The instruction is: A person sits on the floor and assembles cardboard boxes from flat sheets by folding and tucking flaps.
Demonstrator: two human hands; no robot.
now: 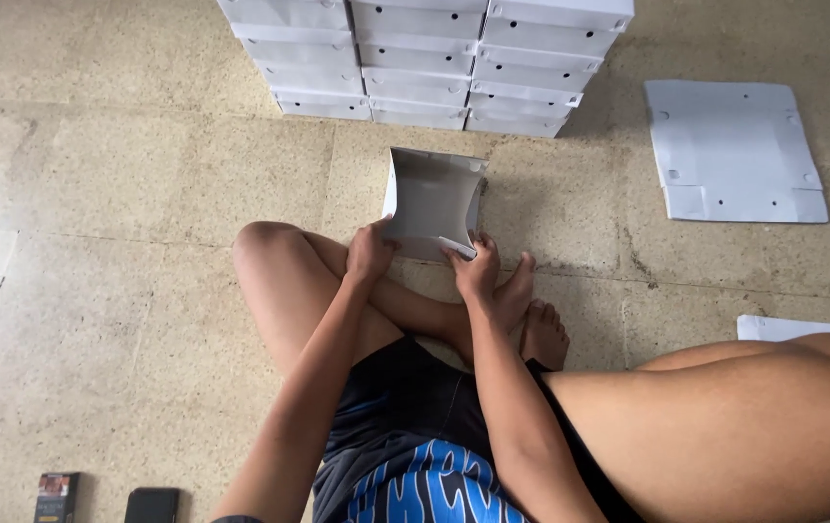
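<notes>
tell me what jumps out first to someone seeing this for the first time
At centre, a half-folded white cardboard box stands on the floor, held by the left hand and the right hand. Behind it, at the top edge, rises a stack of finished white boxes; a flat unfolded box blank lies at upper right.

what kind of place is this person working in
Probably an informal home or small workshop: the person sits on a bare stone floor, folding a white carton beside stacked finished boxes and flat blanks.
</notes>
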